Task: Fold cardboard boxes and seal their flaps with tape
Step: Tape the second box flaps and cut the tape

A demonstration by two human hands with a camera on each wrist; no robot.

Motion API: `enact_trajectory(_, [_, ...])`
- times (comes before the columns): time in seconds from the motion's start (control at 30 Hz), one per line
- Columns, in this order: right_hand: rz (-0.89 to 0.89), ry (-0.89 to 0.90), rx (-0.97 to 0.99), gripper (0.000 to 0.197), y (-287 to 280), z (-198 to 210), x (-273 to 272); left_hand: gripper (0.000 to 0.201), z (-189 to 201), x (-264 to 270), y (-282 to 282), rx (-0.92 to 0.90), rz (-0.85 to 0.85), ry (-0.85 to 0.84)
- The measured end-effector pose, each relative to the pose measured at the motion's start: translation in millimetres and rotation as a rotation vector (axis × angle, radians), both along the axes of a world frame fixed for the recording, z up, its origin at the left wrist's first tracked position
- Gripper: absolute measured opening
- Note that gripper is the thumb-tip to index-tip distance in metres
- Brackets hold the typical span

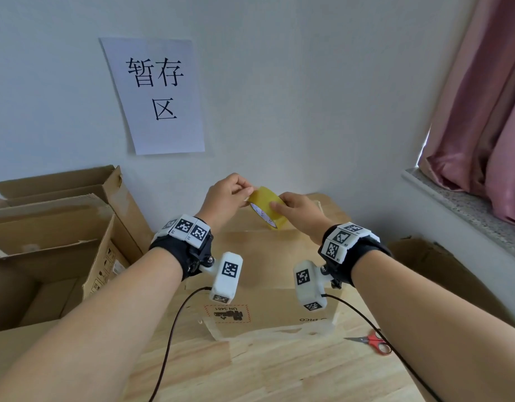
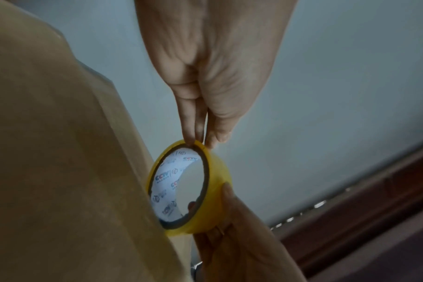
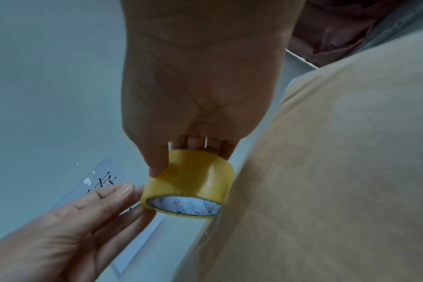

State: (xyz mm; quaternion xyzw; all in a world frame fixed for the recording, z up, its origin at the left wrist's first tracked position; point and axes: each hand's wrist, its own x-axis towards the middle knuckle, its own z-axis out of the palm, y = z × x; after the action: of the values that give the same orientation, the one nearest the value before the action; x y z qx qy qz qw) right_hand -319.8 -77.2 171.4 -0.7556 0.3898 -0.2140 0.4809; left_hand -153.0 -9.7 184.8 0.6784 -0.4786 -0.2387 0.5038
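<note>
A yellow tape roll (image 1: 266,203) with a white printed core is held up between both hands, above the far edge of a closed cardboard box (image 1: 265,256). My left hand (image 1: 246,195) pinches the roll's left rim with thumb and fingertips (image 2: 193,138). My right hand (image 1: 275,208) grips the roll from the right, thumb (image 3: 157,164) on the outer face and fingers behind it. In the left wrist view the tape roll (image 2: 215,188) hangs beside the box (image 2: 61,152). In the right wrist view the tape roll (image 3: 191,183) almost touches the box (image 3: 338,171). No loose tape end shows.
Red-handled scissors (image 1: 372,340) lie on the wooden table (image 1: 279,372) at the right. Open cardboard boxes (image 1: 62,227) stand at the left. A paper sign (image 1: 157,94) hangs on the wall behind. A stone windowsill (image 1: 468,210) and pink curtain (image 1: 488,111) are at the right.
</note>
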Motion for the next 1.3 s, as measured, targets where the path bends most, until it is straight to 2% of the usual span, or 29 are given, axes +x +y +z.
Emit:
enact_trajectory(0.13, [0.017, 0.034, 0.079, 0.011, -1, 5, 3, 0.01, -3, 5, 2, 0.033, -0.009, -0.003])
enact_trajectory(0.2, [0.034, 0.047, 0.125, 0.021, -1, 9, 3, 0.015, 0, 3, 2, 0.052, -0.042, -0.087])
enact_trajectory(0.27, [0.015, 0.064, 0.074, 0.031, -2, 10, 5, 0.02, 4, -3, 0, 0.073, -0.084, -0.185])
enact_trajectory(0.37, [-0.031, 0.005, 0.036, 0.029, -1, 4, 9, 0.023, 6, -10, -2, 0.091, -0.093, -0.264])
enact_trajectory(0.6, [-0.053, -0.074, 0.178, 0.028, -2, -5, 5, 0.016, 0, -20, -3, 0.116, -0.03, -0.302])
enact_trajectory(0.93, [-0.05, -0.125, 0.192, 0.021, -3, -15, 4, 0.012, 0, -30, 1, 0.089, 0.006, -0.479])
enact_trajectory(1.3, [-0.034, -0.121, 0.208, 0.017, -4, -23, 4, 0.012, 2, -29, 0, 0.146, -0.043, -0.49])
